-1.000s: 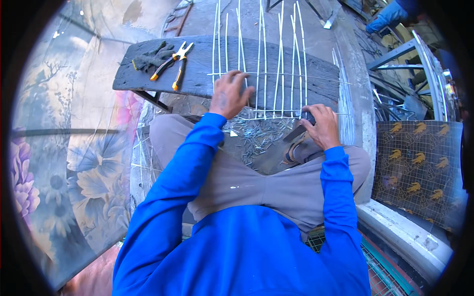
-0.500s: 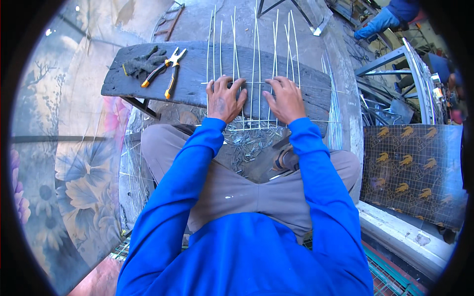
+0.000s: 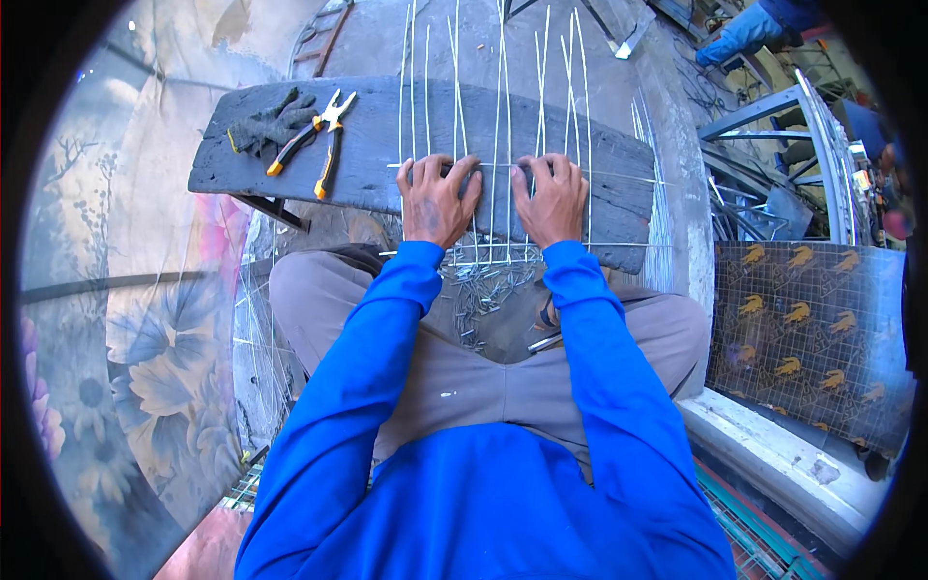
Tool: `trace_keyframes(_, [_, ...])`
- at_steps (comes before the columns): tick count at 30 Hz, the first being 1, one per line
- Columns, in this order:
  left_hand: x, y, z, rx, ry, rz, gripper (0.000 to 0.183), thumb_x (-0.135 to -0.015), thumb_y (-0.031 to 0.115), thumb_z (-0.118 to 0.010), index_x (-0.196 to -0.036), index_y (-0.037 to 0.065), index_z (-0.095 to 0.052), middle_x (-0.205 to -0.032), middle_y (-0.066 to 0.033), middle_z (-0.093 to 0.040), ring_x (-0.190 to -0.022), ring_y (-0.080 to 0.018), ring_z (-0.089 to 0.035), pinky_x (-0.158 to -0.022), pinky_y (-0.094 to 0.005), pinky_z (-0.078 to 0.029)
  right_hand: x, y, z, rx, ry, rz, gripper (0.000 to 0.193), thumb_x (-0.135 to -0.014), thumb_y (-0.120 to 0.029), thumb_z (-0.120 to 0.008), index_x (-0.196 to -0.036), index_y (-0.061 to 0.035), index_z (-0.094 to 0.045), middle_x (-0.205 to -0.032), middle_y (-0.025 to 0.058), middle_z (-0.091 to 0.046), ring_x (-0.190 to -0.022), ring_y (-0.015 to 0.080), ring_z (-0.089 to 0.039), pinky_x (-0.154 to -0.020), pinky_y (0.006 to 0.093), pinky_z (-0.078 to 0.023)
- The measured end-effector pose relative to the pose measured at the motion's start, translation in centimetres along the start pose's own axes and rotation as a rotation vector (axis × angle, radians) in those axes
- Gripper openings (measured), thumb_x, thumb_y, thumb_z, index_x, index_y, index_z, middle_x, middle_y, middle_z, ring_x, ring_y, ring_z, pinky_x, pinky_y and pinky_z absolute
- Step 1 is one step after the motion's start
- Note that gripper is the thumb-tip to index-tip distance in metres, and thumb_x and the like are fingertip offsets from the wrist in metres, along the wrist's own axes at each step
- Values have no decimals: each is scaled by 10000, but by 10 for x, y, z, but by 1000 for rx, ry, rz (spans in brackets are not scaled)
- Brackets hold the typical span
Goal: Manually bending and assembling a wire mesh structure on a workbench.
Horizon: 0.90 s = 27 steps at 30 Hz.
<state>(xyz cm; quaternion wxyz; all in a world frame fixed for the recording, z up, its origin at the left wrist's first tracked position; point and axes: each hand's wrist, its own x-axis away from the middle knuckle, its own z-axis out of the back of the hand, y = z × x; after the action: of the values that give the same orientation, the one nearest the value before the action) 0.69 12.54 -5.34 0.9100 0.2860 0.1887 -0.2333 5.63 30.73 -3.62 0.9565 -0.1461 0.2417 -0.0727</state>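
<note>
Several long thin metal rods (image 3: 507,126) lie lengthwise over a dark worn wooden bench (image 3: 367,121), with a thin cross wire (image 3: 628,178) running sideways over them. My left hand (image 3: 437,205) curls its fingers over the cross wire near its left end. Further right, my right hand (image 3: 553,205) has its fingers bent over the same wire, thumb toward the middle. Where the fingertips meet the metal is partly hidden. A second cross wire (image 3: 609,244) crosses the rods nearer to me, at the bench's near edge.
Pliers with orange and black handles (image 3: 327,145) and a dark glove (image 3: 271,126) lie on the bench's left part. Cut metal bits (image 3: 474,300) litter the ground below. A bundle of wires (image 3: 660,232) stands past the right end. Another person (image 3: 754,37) is at the far right.
My right hand has shifted slightly left and toward me, its fingers more bent. My left hand stays on the cross wire. The rods have shifted slightly in the view.
</note>
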Motion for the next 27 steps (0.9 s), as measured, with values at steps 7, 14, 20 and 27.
trace_keyframes(7, [0,0,-2,-22,14,16,233,-958,350,-715,-1157,240,-764,-1103,-58,-658,-1147,-260,-603,-1142,-531,-337,-6,-1,-2,19,-6,-8,352,-935,-484,-750,-1046,-150,-755,-1081,64,-610,-1102,286,-565,-991,483,-415])
trace_keyframes(14, [3,1,-5,-12,37,28,173,-944,339,-736,-1083,242,-767,-1019,-40,-632,-1077,-246,-605,-1108,-524,-346,-3,2,-7,35,-50,-30,400,-911,-526,-764,-1010,-139,-747,-1083,74,-609,-1090,285,-565,-988,484,-410])
trace_keyframes(20, [2,2,-5,-59,-1,48,178,-961,362,-738,-1092,249,-776,-1025,-17,-653,-1094,-225,-611,-1108,-530,-311,-2,-4,-5,13,-23,-76,358,-912,-496,-758,-919,-139,-739,-1046,72,-617,-1052,284,-571,-965,496,-392])
trace_keyframes(27, [4,-2,-2,-64,0,25,175,-980,354,-722,-1107,247,-777,-1031,-20,-658,-1078,-222,-623,-1089,-510,-314,-3,-4,-7,72,26,-32,295,-936,-447,-728,-904,-154,-746,-1031,60,-636,-1057,276,-585,-1029,533,-355])
